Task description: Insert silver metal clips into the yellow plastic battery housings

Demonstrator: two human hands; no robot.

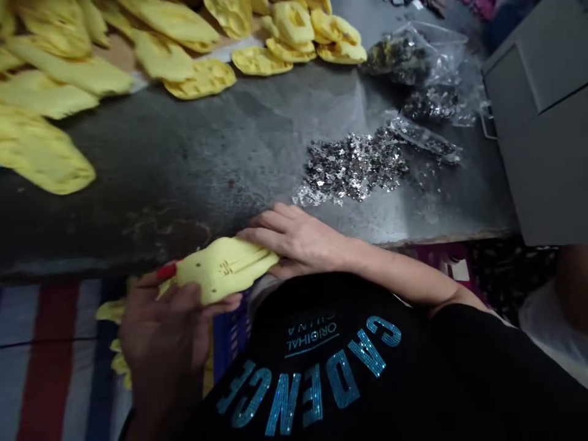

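A pale yellow foam shoe piece (226,269) is held between both hands just off the table's front edge. It has small dark holes, a cut mark in its middle and long slots toward the right end. My left hand (168,312) grips its left end, fingers wrapped round it. A red wrap covers one fingertip (166,271) of that hand. My right hand (298,239) closes over the right end, with its fingertips partly hidden. Just beyond the right hand lies a pile of small shiny metal pieces (356,165) on the dark table (184,147).
Many yellow foam shoe pieces (202,78) are heaped along the back and left. Clear plastic bags (413,55) of metal bits lie at back right, beside a grey cabinet (542,122). A blue crate (232,343) and striped cloth (50,355) are below the table.
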